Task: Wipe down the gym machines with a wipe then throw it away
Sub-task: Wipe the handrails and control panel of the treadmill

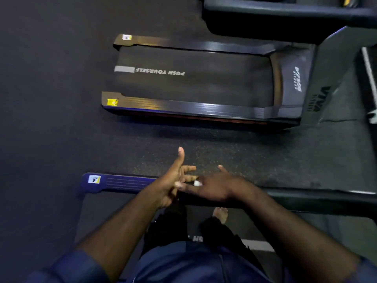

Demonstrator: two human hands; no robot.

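The person is standing on the belt of the near treadmill [122, 183], hands meeting above its far side rail. The left hand [171, 184] is spreading wide, thumb up and fingers straight toward the right hand [216, 188], which is lying palm down, fingers stretched. A small white scrap, seemingly the wipe [197, 183], is showing where the fingers cross. I cannot tell which hand is gripping it. A second treadmill [193, 82] is sitting on the rubber floor [51, 99] beyond.

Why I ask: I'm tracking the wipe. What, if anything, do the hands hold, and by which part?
A small white scrap, perhaps the wipe, sits where fingers of the right hand meet the left hand; the hold cannot be told.
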